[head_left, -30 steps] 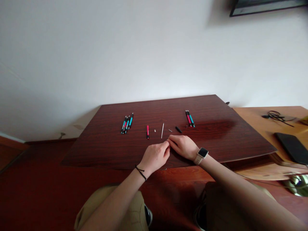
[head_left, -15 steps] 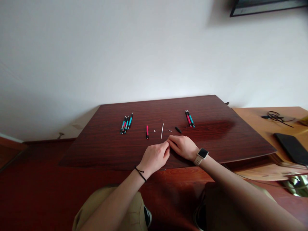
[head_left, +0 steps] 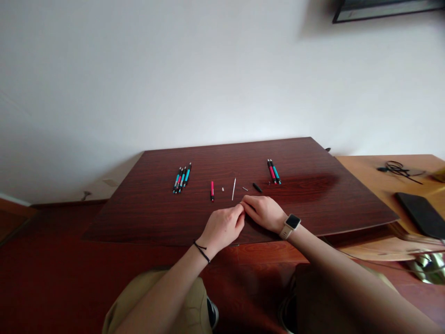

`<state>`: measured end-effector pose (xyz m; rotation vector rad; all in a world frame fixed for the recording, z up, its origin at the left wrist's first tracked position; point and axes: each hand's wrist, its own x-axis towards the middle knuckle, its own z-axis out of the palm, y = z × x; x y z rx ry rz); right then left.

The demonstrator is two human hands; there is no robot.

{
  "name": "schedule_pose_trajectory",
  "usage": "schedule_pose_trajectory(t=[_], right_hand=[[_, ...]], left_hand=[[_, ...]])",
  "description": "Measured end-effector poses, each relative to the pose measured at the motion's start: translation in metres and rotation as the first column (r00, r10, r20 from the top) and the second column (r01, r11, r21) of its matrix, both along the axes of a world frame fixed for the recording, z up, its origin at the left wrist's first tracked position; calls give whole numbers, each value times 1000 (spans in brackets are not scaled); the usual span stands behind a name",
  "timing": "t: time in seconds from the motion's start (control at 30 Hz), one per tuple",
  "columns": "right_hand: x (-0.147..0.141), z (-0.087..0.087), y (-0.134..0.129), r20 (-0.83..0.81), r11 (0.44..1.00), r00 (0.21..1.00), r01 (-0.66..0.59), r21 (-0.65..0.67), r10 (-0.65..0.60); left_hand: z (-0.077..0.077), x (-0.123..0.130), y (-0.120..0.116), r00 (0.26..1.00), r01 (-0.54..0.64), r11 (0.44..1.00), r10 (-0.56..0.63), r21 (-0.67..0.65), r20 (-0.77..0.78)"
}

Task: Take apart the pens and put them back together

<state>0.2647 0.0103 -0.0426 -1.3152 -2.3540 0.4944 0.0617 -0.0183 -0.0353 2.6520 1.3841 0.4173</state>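
Hands (head_left: pixel 224 226) together, backs upward

Loads of room along the back of the dark reddish-brown wood-grain table (head_left: pixel 225 160), plus a decent lane between the slim teal-and-pink pens (head_left: pixel 182 179) and the pink-and-black pen barrel (head_left: pixel 212 190). Middle's tighter: thin white refill (head_left: pixel 234 189), black tapered tube (head_left: pixel 257 187), with the left hand (head_left: pixel 224 226) and right hand (head_left: pixel 264 213) touching, blocking the near side.

A black-edged screen (head_left: pixel 389 10) occupies the upper right. At right, a light wooden desk (head_left: pixel 365 178) supports a coiled black cable (head_left: pixel 396 169) and a flat black object (head_left: pixel 420 213).
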Motion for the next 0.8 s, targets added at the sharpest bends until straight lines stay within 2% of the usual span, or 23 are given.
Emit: schedule_pose_trajectory(t=[0.23, 0.37, 0.43, 0.53, 0.7, 0.8], right_hand=[[0, 1, -1, 6, 1000, 1000, 6, -2, -6], [0, 3, -3, 20, 1000, 1000, 8, 5, -8], [0, 4, -4, 29, 1000, 999, 12, 8, -13], [0, 4, -5, 42, 1000, 999, 12, 18, -13], [1, 4, -5, 54, 1000, 998, 13, 23, -14], [1, 5, -5, 58, 1000, 998, 13, 21, -14]], left_hand=[[4, -5, 6, 998, -12, 1000, 12, -9, 58], [13, -19, 18, 979, -137, 990, 129, 41, 160], [16, -29, 26, 951, -249, 966, 230, 71, 206], [16, -45, 37, 890, -441, 890, 419, 112, 180], [10, -62, 49, 813, -579, 814, 574, 36, 103], [10, -64, 52, 800, -595, 803, 593, 3, 91]])
